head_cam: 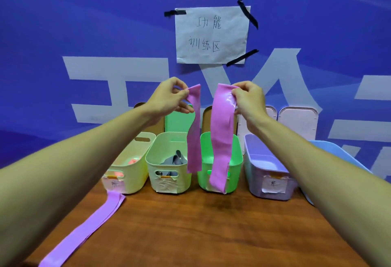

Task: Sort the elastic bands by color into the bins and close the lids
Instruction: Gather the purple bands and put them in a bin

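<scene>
Pink elastic bands [221, 139] are hanging limp, likely slick. Left hand [167, 97] and right hand [248, 99] are pinching their top ends.

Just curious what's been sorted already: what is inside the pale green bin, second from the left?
Crumpled grey bands lie inside the pale green bin. Its front wall and the hanging purple band hide the rest of the inside.
</scene>
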Demonstrator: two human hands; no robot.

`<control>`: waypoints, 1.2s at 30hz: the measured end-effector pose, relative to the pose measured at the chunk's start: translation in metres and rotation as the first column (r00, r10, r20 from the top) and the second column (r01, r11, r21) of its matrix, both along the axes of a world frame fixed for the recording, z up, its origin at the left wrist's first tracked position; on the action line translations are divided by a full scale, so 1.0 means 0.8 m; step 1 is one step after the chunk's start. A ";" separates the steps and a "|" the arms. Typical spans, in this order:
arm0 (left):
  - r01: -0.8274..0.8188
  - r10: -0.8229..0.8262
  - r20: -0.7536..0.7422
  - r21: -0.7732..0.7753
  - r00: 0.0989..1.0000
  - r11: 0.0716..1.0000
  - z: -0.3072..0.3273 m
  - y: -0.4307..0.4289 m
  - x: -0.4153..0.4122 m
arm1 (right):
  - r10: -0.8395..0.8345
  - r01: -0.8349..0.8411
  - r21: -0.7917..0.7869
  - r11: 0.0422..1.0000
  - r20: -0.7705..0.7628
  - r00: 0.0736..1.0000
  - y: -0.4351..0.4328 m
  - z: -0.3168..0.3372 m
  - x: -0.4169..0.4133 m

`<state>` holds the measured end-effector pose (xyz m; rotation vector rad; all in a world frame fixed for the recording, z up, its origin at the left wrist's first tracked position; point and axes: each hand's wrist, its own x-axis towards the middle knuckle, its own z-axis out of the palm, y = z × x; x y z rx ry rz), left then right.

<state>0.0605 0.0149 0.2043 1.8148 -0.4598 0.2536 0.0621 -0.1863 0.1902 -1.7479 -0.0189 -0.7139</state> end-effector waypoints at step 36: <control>0.168 -0.160 0.053 -0.238 0.986 0.957 0.007 -0.132 0.037 | -0.051 0.030 0.286 0.958 0.068 0.996 -0.115 0.033 -0.011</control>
